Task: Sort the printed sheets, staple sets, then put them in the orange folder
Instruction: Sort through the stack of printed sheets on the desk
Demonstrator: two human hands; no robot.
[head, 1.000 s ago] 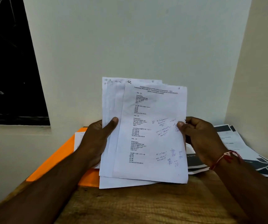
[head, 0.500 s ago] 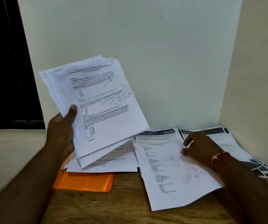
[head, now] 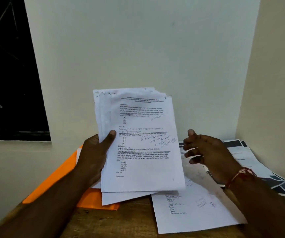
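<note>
Here the left hand (head: 93,157) pinches the fanned printed sheets (head: 141,143) upright; the right hand (head: 207,152), fingers spread, hovers at three o'clock. The orange folder (head: 55,179) lies at seven o'clock, near the tabletop (head: 121,224) edge.

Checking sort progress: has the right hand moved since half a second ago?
Yes. The right hand has lifted off the sheet on the table, now open beside the held stack.
</note>
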